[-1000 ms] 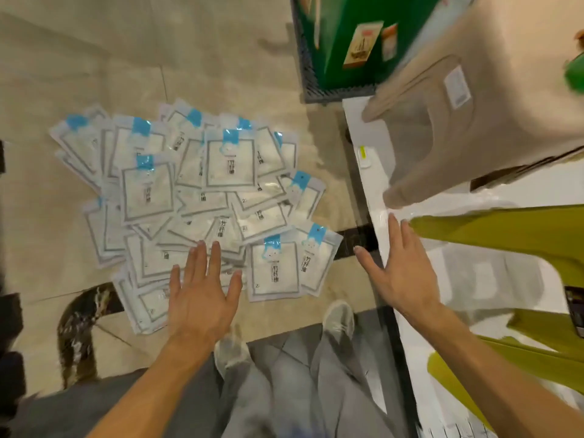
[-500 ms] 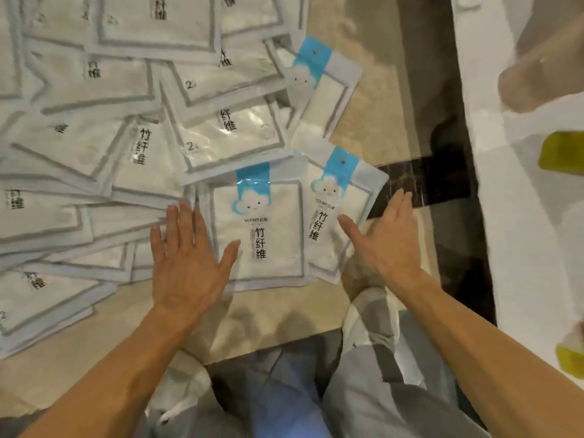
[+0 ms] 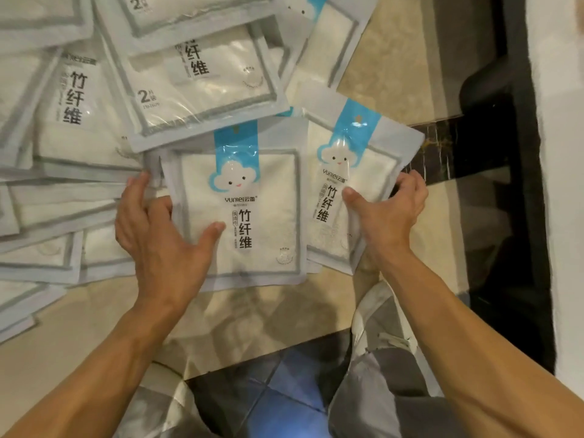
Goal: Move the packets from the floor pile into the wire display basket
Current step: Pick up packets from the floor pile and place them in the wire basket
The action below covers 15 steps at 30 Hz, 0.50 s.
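Packets [image 3: 94, 128] are spread overlapping across the floor [image 3: 392, 71]. One packet [image 3: 240, 216] is gripped at its left edge by the left hand [image 3: 158, 235], and a neighbouring packet [image 3: 344, 191] at its right edge by the right hand [image 3: 388, 213]. Bare floor is left below and right.

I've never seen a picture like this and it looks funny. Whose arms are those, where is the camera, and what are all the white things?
The camera sits on a person's head, looking down, so you see that person's own arms. On the floor lies a pile of flat white packets. Two in front show a blue strip and a smiling cloud. The left hand takes hold of the middle cloud packet, thumb on top, fingers at its edge. The right hand has its grip on the cloud packet beside it. The wire basket they go into is not in view.
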{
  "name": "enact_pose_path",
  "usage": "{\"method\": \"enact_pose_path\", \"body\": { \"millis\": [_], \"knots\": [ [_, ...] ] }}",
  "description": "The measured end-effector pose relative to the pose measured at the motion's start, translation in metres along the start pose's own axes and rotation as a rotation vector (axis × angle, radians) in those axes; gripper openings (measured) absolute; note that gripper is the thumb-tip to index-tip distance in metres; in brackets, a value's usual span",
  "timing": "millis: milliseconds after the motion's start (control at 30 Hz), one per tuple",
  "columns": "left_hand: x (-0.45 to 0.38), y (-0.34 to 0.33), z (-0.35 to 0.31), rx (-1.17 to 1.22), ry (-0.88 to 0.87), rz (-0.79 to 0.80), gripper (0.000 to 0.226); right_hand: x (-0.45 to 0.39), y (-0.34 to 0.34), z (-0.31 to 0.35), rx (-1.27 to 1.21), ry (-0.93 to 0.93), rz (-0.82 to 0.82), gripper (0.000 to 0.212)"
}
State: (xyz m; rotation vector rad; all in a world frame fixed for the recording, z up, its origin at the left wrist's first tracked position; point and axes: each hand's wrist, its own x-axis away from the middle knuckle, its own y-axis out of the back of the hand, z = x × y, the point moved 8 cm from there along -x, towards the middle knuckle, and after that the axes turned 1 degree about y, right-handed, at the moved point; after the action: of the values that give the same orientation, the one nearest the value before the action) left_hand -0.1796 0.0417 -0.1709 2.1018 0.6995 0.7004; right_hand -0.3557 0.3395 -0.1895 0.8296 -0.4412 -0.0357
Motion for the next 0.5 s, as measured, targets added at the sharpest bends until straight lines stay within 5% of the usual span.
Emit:
{"method": "enact_pose_path", "body": {
  "millis": [167, 333, 500],
  "knots": [
    [0.002, 0.003, -0.002, 0.21, 0.244, 0.154, 0.04, 0.013, 0.015, 0.017, -0.371, -0.021, 0.125, 0.043],
    [0.018, 0.02, -0.007, 0.577, 0.441, 0.326, 0.046, 0.024, 0.048, 0.035, -0.333, -0.012, 0.24, 0.04],
    [0.025, 0.086, -0.014, 0.658, 0.475, 0.347, 0.049, 0.034, 0.093, 0.079, -0.33, -0.066, 0.385, 0.04]
  ]
}}
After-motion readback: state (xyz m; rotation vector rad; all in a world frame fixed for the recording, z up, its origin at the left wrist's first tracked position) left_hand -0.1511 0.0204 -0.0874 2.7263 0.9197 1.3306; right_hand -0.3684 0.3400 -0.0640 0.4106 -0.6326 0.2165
